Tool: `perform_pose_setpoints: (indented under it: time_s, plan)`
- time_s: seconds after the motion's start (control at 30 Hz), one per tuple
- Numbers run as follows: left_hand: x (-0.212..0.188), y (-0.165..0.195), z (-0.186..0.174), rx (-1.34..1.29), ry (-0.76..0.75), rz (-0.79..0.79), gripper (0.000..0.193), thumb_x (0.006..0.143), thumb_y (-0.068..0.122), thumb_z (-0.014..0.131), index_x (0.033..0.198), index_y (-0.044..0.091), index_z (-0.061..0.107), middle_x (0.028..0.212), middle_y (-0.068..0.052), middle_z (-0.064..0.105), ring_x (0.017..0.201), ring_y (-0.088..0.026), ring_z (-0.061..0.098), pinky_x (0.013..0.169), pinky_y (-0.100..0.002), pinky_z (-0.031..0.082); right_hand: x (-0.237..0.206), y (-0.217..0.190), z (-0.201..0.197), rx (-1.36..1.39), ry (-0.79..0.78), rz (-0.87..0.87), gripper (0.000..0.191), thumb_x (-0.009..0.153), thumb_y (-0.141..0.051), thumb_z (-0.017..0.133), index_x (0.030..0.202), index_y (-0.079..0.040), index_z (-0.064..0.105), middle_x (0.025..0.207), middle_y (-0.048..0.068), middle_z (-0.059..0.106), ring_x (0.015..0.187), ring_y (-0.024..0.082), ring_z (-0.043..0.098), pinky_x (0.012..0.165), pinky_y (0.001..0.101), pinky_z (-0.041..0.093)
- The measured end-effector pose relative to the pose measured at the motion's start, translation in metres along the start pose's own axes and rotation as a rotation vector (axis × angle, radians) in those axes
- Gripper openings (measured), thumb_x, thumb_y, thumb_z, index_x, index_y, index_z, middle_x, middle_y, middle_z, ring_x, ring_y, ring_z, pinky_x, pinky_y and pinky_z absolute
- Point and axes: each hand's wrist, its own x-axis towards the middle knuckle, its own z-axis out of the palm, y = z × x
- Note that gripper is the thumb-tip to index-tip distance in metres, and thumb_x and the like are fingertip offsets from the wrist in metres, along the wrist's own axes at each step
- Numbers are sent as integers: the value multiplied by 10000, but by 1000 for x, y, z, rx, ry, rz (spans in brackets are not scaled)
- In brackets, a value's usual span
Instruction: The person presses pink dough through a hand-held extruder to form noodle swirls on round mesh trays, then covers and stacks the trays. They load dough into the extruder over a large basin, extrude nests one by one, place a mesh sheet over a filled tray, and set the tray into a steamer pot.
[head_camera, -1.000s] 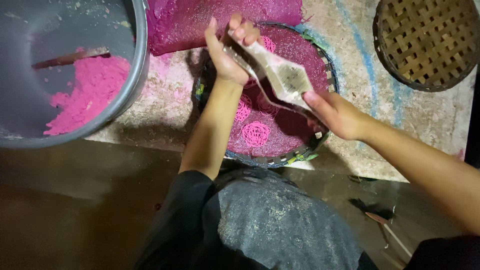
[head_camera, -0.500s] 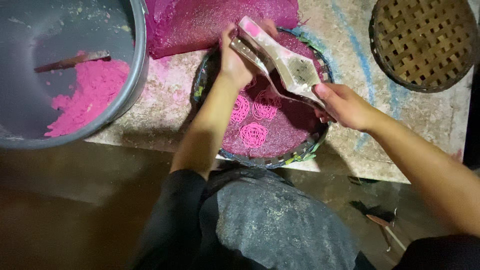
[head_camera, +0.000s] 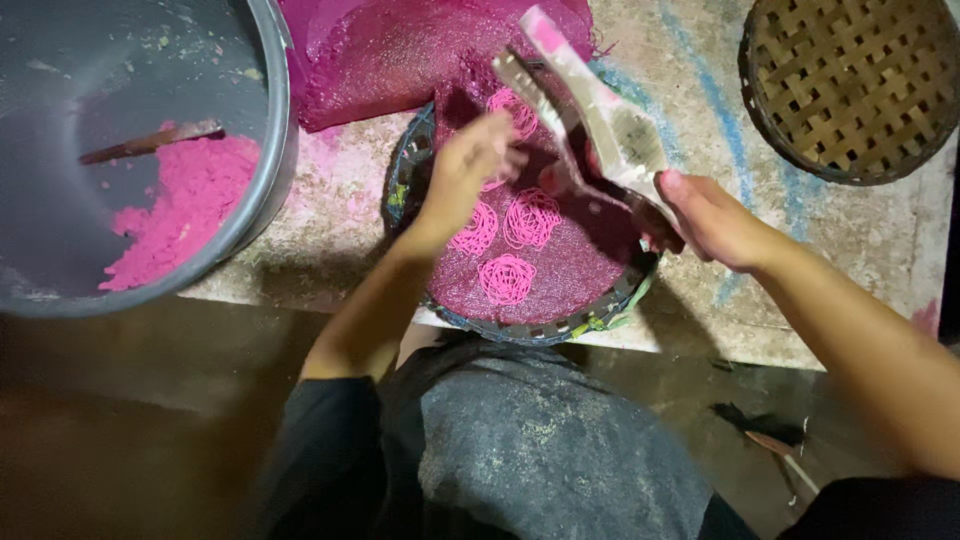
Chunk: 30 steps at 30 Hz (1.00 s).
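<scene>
My right hand (head_camera: 712, 215) grips the handles of a wooden noodle press (head_camera: 600, 125), which is tilted up over the far side of a round woven tray (head_camera: 610, 300). A dark pink mesh cloth (head_camera: 560, 265) covers the tray, and several pink noodle coils (head_camera: 507, 277) lie on it. My left hand (head_camera: 468, 170) hovers over the coils, off the press, blurred, with fingers loosely spread and nothing in it.
A large grey basin (head_camera: 270, 150) at the left holds pink dough (head_camera: 185, 210) and a wooden stick (head_camera: 150, 140). More pink mesh cloth (head_camera: 400, 50) lies behind the tray. An empty woven basket tray (head_camera: 850, 85) sits at the far right on the stained table (head_camera: 760, 310).
My left hand has let go of the press and dropped toward the coils. The press has lifted up and away from the tray, and more coils lie on the mesh.
</scene>
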Motion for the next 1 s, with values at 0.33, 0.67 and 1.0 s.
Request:
perform_pose_setpoints:
  time_s: [0.33, 0.67, 1.0]
  plan:
    - [116, 15, 46, -1273, -165, 170, 516, 1020, 643, 482, 846, 159, 523, 760, 27, 508, 774, -162, 528, 916, -392, 459, 21, -31, -28, -95, 38, 158, 720, 1055, -611, 321, 984, 8, 683, 762, 119, 669, 653, 206, 615, 609, 362, 506]
    - [136, -14, 32, -1273, -31, 112, 527, 985, 646, 419, 734, 188, 490, 643, 52, 474, 657, -147, 505, 773, -364, 447, 34, -49, -18, -244, 107, 239, 768, 1018, -636, 326, 1055, 30, 705, 684, 78, 653, 575, 170, 620, 568, 366, 528]
    - [152, -4, 22, -1207, -26, 175, 519, 979, 634, 439, 721, 185, 455, 628, 51, 453, 628, -143, 465, 706, -359, 395, 42, -59, -13, -184, 194, 110, 688, 1008, -606, 379, 1108, -6, 700, 703, 63, 660, 591, 153, 617, 569, 323, 529]
